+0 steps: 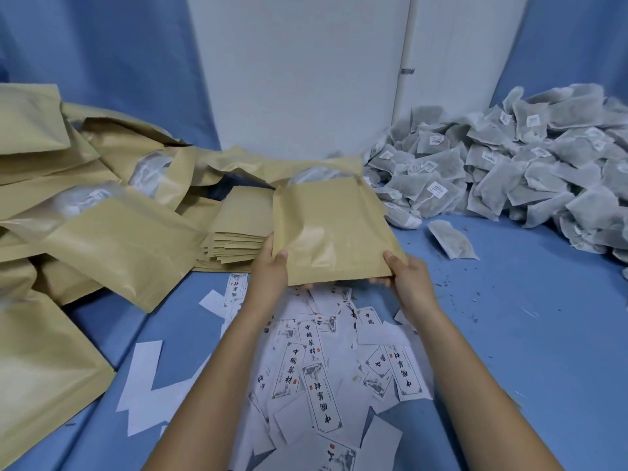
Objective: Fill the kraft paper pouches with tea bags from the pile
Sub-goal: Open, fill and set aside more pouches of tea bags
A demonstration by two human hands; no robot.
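Thin white paper labels (316, 379) with black print lie scattered on the blue cloth (509, 317). Above them, the left hand (270, 270) and the right hand (407, 277) each pinch a near corner of a smooth tan kraft paper pouch (326, 229). Its far end is perhaps open. Far right, the pile of grey mesh tea bags (509, 178) is cut off.

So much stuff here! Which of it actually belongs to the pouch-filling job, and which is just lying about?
Belongs to the job: kraft pouch held by the left hand and right hand; tea bag pile; stack of empty pouches; filled pouches on the left.

Just lying about: printed labels; blank white slips; tea crumbs.
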